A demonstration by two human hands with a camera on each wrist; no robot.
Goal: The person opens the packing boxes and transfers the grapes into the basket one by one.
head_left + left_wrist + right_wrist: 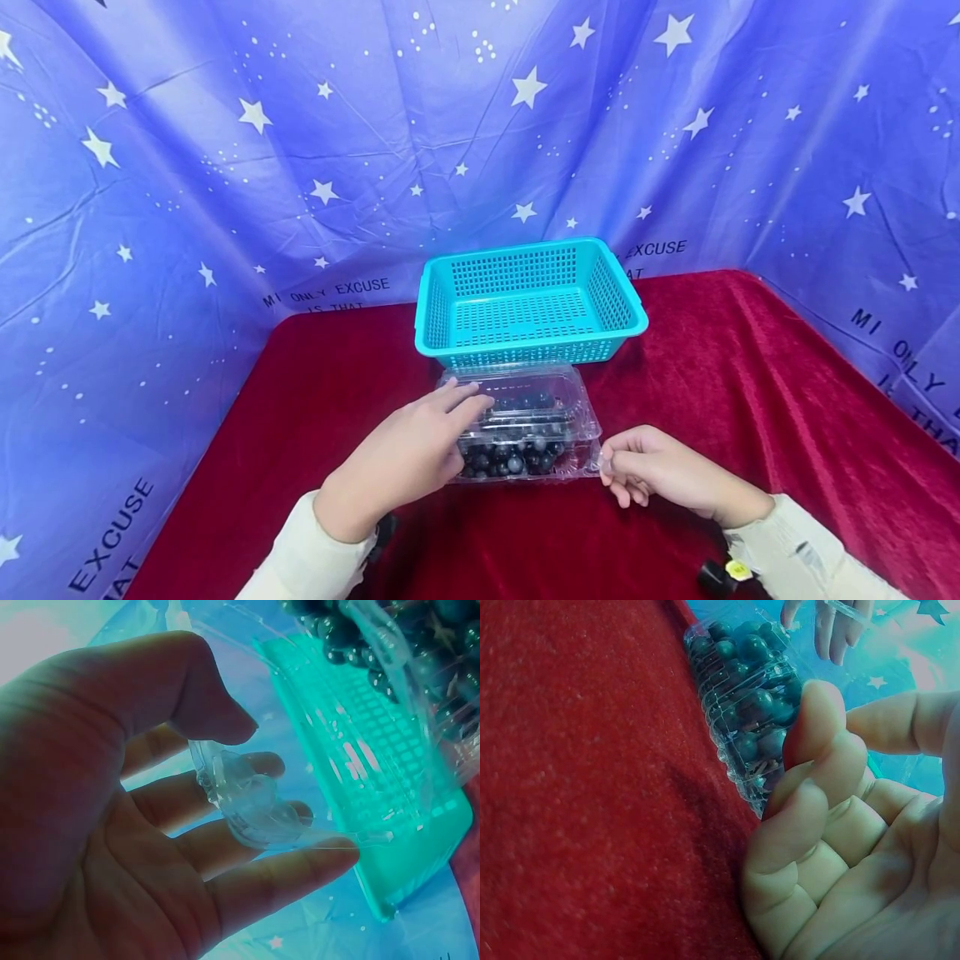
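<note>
A clear plastic clamshell box (581,460) holding dark grapes (515,463) sits on the red cloth. Its clear lid (581,400) spans the top, with the lid's front edge showing above the fruit. My left hand (408,450) lies over the box's left side, fingers reaching onto the lid. In the left wrist view, the clear plastic edge (255,802) passes between that thumb and the fingers. At the box's right front corner, my right hand (652,467) pinches the rim with thumb and forefinger, its other fingers curled. The right wrist view shows grapes (754,705) just beyond those fingertips.
Just behind the box stands a turquoise plastic basket (525,317) with slotted walls and nothing inside. Red velvet cloth (337,392) covers the table. A blue curtain with white stars (450,125) hangs behind and on both sides.
</note>
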